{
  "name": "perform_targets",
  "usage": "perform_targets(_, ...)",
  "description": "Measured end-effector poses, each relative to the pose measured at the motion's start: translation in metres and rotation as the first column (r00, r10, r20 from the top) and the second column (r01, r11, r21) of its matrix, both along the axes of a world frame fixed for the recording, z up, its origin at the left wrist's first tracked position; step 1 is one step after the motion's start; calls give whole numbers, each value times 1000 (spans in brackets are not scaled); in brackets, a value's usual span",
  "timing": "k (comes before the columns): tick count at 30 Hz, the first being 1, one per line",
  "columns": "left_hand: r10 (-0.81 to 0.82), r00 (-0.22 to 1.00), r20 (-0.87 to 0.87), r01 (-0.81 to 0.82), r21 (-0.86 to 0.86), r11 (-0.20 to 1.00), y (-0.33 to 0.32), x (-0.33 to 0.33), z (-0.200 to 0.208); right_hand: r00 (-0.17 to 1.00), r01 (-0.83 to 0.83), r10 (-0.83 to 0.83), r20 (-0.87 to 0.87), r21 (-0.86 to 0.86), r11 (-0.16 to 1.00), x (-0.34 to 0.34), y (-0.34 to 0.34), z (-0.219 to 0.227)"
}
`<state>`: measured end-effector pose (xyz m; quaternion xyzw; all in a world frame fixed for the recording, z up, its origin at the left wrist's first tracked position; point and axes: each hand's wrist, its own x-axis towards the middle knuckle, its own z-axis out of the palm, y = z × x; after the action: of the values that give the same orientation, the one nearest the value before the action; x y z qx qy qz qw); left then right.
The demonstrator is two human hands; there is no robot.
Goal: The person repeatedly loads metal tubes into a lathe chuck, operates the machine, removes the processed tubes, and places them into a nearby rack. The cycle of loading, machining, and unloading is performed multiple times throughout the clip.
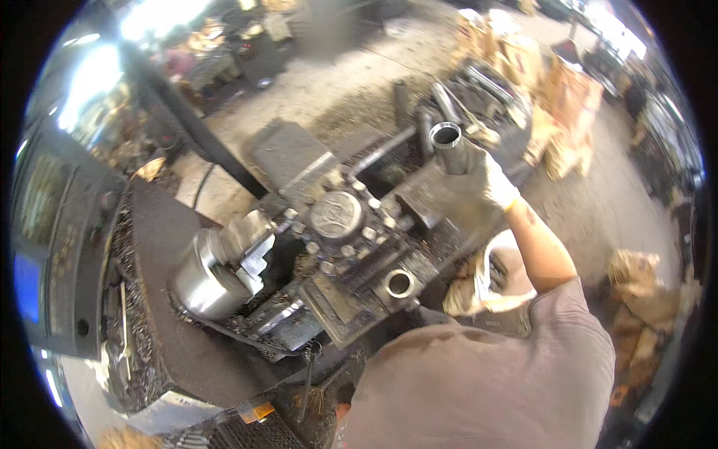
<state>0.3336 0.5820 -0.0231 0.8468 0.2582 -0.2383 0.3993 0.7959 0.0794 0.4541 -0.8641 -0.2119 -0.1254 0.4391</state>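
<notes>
My right hand (491, 182), in a whitish work glove, is closed around a dark metal tube (451, 156) with a bright machined rim. It holds the tube with its open end up, over the far right of a lathe. Some of the glove is blurred. A second short tube (400, 293) stands on the lathe's carriage, nearer to me. Left of it sits the square tool post (336, 215), ringed with bolts, and beyond that the shiny chuck (206, 278). My left hand does not show; only a sliver of skin appears beside my shirt.
A control panel (56, 247) with a blue screen stands at the left. Metal chips cover the machine bed's ledge (138, 322). More tubes (445, 102) lie on a surface at the far right, near brown paper sacks (572, 97). A white bag (467, 288) sits below my right forearm.
</notes>
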Motion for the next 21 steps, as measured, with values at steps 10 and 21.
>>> perform_targets(10, 42, 910, 413, 38, -183, 982, 34, 85, -29, 643, 425, -694, -324, -603, 676, -114, -154, -180)
perform_targets(21, -82, 983, 166, 79, 26, 997, -15, 6, -17, 871, -485, 413, -266, -593, 643, -102, 129, 12)
